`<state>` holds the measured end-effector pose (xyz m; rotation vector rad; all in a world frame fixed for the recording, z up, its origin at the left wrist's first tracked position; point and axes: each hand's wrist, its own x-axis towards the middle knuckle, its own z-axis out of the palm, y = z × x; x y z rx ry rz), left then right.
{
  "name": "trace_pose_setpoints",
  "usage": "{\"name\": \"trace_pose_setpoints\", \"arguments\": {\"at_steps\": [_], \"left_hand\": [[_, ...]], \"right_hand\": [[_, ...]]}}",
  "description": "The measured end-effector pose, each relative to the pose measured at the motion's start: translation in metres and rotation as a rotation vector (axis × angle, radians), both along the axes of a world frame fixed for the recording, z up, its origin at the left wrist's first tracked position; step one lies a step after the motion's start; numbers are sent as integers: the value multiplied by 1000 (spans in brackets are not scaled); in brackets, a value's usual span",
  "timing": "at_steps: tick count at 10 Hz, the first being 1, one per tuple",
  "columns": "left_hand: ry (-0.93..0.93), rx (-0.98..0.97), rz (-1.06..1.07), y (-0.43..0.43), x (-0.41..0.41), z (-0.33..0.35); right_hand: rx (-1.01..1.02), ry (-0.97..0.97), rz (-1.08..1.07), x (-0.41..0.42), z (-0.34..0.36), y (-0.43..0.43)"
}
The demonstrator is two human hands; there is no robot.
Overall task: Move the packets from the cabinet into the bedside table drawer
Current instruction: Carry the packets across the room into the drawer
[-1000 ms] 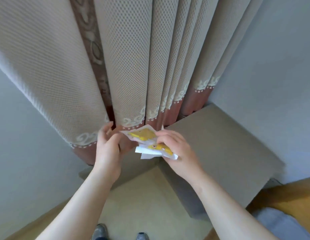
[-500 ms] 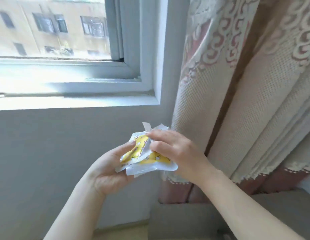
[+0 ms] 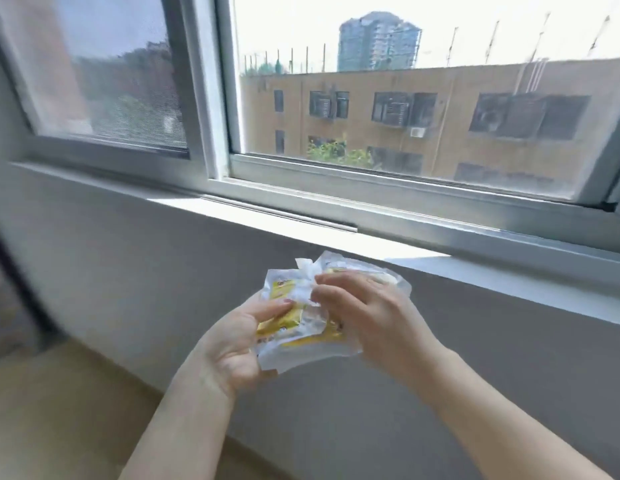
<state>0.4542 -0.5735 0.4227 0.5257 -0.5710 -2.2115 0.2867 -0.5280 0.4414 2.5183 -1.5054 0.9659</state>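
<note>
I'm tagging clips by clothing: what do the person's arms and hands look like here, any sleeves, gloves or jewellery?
Both forearms are bare to the frame's edge, with no sleeves showing. The left hand and right hand wear no gloves, and no rings, watch or bracelet show.

Head view looks forward, slightly down, at a nearby window (image 3: 405, 109).

The print on the yellow packets (image 3: 287, 317) is too blurred to read.
</note>
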Motion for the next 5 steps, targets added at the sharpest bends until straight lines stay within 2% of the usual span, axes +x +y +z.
{"name": "trace_pose_setpoints", "arguments": {"at_steps": [1,2,3,4,5], "left_hand": [[-418,-168,224,-26,64,-9],[-337,-141,428,-36,117,-13],[-134,-14,404,-40,152,-11],[-202,-22,571,-51,192,-21],[-212,-45,704,-59,221,-22]], "right_hand": [[-512,107,237,49,-23,-67],[-436,113,415,112,-26,-102],[-346,98,544,149,-28,-122],[-299,83,716,198,-31,-149],[-314,90,796,232,-38,-174]]}}
